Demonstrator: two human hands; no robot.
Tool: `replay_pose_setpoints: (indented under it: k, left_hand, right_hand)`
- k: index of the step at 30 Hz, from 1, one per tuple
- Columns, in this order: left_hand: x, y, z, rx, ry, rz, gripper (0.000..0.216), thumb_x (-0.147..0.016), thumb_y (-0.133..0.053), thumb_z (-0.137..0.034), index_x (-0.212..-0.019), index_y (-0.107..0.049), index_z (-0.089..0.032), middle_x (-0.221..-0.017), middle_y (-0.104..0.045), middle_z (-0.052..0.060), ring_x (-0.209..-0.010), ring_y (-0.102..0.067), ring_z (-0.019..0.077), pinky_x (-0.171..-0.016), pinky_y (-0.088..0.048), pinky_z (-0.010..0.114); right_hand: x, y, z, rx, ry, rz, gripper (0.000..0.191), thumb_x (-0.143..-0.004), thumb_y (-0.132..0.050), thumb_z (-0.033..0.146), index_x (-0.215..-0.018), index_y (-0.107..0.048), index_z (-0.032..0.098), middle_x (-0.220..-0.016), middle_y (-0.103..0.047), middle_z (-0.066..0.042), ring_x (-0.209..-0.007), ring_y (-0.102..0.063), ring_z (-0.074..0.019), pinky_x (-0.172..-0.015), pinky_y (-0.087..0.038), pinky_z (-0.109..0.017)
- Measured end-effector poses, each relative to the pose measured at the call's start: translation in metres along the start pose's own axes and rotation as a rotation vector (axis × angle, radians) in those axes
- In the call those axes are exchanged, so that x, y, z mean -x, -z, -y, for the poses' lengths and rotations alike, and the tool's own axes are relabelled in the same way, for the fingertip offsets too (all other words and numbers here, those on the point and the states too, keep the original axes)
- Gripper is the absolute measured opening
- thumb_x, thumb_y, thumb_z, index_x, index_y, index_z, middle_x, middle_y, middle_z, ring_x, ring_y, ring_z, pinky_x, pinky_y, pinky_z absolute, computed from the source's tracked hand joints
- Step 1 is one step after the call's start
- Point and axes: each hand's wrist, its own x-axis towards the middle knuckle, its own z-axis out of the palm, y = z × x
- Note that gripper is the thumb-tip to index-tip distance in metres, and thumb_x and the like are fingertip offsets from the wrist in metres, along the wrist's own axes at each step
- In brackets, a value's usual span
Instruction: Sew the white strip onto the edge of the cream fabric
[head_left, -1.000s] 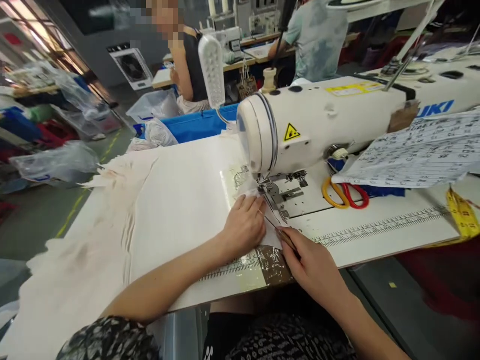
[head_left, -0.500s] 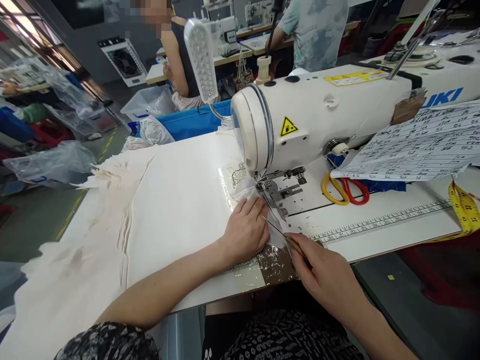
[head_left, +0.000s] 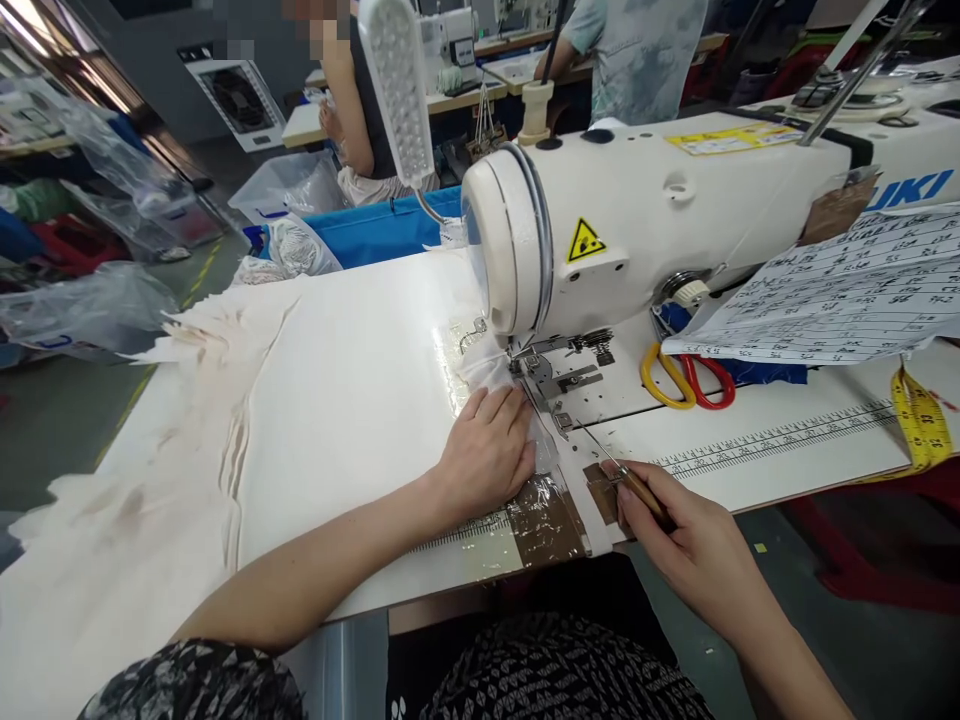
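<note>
My left hand [head_left: 487, 448] lies flat, fingers stretched forward, on a piece of thin white fabric [head_left: 486, 366] just in front of the needle area of a white sewing machine [head_left: 622, 215]. A narrow white strip [head_left: 586, 500] runs from the metal guide [head_left: 553, 402] toward the table's front edge. To the right of that strip, my right hand [head_left: 686, 535] is closed around the wooden handle of an awl [head_left: 643, 495]. Its thin metal tip points up and left, near the guide and apart from my left fingers. The fabric under my left palm is partly hidden.
A stack of cream fabric pieces [head_left: 172, 450] covers the table's left side. Yellow-and-red-handled scissors [head_left: 686, 378], a written paper sheet [head_left: 832, 290] and a yellow tape measure [head_left: 921, 420] are to the right. A lamp [head_left: 397, 95] stands beside the machine head. Two people sit beyond.
My right hand has moved right with the awl, its tip now away from my left fingers. The white strip shows more fully. My left hand stays on the fabric; the view has shifted slightly.
</note>
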Motion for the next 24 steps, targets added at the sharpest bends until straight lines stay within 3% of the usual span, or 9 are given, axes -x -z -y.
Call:
replay_pose_setpoints:
  k: [6, 24]
  left_hand:
    - [0.001, -0.001, -0.004, 0.016, 0.0, 0.051, 0.046, -0.098, -0.035, -0.028, -0.132, -0.053, -0.002, -0.138, -0.055, 0.018, -0.128, -0.049, 0.0301, -0.11, -0.035, 0.046]
    - [0.001, 0.002, -0.006, 0.068, -0.002, 0.076, 0.048, -0.099, -0.034, -0.03, -0.133, -0.052, -0.001, -0.138, -0.054, 0.019, -0.128, -0.048, 0.0302, -0.109, -0.036, 0.046]
  right_hand:
    - [0.003, -0.002, -0.006, 0.003, -0.045, 0.014, 0.029, -0.095, -0.046, 0.038, -0.106, -0.063, 0.018, -0.07, -0.069, -0.003, -0.05, -0.06, -0.0134, -0.043, -0.046, -0.02]
    - [0.007, -0.004, -0.013, -0.04, -0.144, 0.042, 0.032, -0.096, -0.047, 0.044, -0.108, -0.063, 0.02, -0.067, -0.066, -0.001, -0.049, -0.057, -0.013, -0.042, -0.042, -0.019]
